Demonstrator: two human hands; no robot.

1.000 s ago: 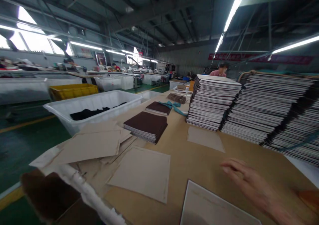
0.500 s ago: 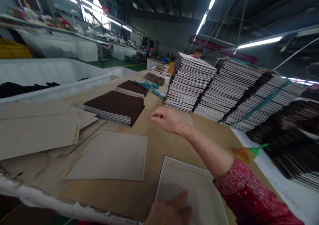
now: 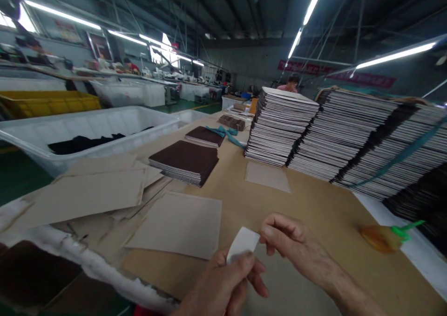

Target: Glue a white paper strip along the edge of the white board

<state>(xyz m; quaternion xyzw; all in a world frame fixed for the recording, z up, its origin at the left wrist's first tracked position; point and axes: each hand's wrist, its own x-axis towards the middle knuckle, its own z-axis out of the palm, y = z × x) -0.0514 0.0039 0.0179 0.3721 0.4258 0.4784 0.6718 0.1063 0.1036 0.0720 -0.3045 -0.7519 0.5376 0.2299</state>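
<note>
Left hand [image 3: 223, 283] pinches a white slip [image 3: 242, 243]; right hand [image 3: 293, 243] grips its edge, above the bench [image 3: 314, 204].

Both hands low in frame, bottom centre, close together. Left hand [image 3: 223, 283] enters from bottom edge, back of hand toward camera, fingers [image 3: 256, 281] curled, thumb pressed up against forefinger in pinch. Right hand [image 3: 291, 243] just right of it, forearm running to lower right corner, bare wrist in view. Right fingers [image 3: 270, 236] bent inward, tips pointing left toward left thumb, loosely curled, not fully closed.
</note>
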